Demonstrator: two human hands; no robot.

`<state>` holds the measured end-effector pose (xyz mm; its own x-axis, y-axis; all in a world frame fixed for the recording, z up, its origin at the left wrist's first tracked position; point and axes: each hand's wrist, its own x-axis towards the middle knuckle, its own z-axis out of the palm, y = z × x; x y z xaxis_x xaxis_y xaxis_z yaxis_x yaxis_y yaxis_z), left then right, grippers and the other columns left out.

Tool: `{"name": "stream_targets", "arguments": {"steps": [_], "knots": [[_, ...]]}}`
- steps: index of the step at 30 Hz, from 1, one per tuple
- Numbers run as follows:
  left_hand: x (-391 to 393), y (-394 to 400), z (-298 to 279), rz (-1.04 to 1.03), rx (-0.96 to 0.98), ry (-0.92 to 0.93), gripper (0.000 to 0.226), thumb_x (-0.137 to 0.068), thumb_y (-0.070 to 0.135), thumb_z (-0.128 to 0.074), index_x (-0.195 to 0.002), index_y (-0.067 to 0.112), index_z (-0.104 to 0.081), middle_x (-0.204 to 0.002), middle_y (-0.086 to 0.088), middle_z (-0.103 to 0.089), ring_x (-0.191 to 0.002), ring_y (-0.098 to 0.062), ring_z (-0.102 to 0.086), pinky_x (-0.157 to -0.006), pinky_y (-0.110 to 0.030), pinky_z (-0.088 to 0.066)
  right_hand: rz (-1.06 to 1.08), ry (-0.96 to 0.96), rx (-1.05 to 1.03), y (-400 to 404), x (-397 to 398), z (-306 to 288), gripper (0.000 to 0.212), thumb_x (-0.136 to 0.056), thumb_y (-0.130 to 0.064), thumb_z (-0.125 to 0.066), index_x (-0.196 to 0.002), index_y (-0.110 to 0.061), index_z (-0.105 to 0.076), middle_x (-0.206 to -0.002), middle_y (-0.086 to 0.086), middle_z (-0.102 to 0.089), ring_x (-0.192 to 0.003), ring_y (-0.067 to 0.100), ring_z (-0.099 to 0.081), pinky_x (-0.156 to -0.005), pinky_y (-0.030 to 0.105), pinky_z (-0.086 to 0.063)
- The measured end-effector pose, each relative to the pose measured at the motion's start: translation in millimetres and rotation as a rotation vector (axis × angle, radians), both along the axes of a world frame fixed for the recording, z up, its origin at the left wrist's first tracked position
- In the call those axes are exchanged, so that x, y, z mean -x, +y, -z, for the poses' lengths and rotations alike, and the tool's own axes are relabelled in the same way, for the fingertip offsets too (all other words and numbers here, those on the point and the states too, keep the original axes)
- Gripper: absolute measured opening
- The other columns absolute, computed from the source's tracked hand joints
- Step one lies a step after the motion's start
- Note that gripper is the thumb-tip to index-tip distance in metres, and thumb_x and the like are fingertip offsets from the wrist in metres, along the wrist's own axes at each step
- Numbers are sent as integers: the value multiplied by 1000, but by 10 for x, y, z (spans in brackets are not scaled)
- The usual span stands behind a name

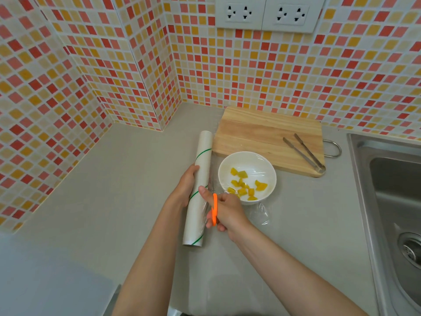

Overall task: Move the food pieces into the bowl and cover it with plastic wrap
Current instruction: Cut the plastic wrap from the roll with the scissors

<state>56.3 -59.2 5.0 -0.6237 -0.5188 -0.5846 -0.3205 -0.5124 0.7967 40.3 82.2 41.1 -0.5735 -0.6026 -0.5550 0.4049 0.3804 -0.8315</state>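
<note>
A white bowl (247,176) sits on the grey counter with several yellow food pieces (245,185) inside. Clear plastic wrap (257,169) stretches over the bowl from a long white roll (199,185) lying just left of it. My left hand (188,185) grips the roll near its middle. My right hand (224,213) holds orange-handled scissors (214,209) between the roll and the bowl, where the film leaves the roll. The scissor blades are mostly hidden. Loose film (259,214) lies on the counter below the bowl.
A wooden cutting board (255,133) lies behind the bowl with metal tongs (304,152) on its right part. A steel sink (391,192) is at the right. Tiled walls close the back and left, with two sockets (268,13) above.
</note>
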Motion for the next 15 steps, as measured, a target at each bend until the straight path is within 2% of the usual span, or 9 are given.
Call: {"name": "stream_targets", "arguments": {"steps": [2,5,7,11,15], "knots": [[4,0,3,1,-6,-5,33,-93,33,-37,-103,8,-55,-77,-9,-61,-64,-20,-57,-60,-29,-47,0,9,-2,-18,16,-5,51,-68,-55,-72,-53,-14,-45,-43,5,-50,-30,15,-55,-31,13,-21],[3,-11,17,3,-3,-4,33,-92,35,-38,-97,10,-58,-76,-10,-63,-60,-20,-60,-57,-28,-49,-14,-1,-10,-47,30,-38,52,-64,-58,-72,-54,-14,-47,-43,5,-53,-33,17,-57,-31,13,-22],[-1,-19,32,6,-19,24,34,-91,35,-37,-96,8,-58,-66,-8,-68,-53,-19,-64,-50,-23,-51,-29,-22,-9,-67,44,-71,52,-63,-60,-71,-59,-14,-48,-45,6,-55,-35,18,-58,-31,14,-23],[23,12,64,3,-86,84,37,-92,34,-36,-81,9,-60,-53,-6,-69,-46,-18,-66,-42,-19,-49,-32,-53,-6,-75,82,-112,51,-65,-59,-71,-63,-13,-48,-45,5,-55,-34,18,-58,-30,13,-23],[84,90,73,42,-94,86,40,-91,37,-34,-89,6,-60,-63,-9,-67,-54,-21,-65,-52,-23,-51,-16,-55,-11,-21,116,-103,52,-65,-59,-71,-65,-12,-48,-44,4,-55,-36,19,-59,-30,14,-24]]}}
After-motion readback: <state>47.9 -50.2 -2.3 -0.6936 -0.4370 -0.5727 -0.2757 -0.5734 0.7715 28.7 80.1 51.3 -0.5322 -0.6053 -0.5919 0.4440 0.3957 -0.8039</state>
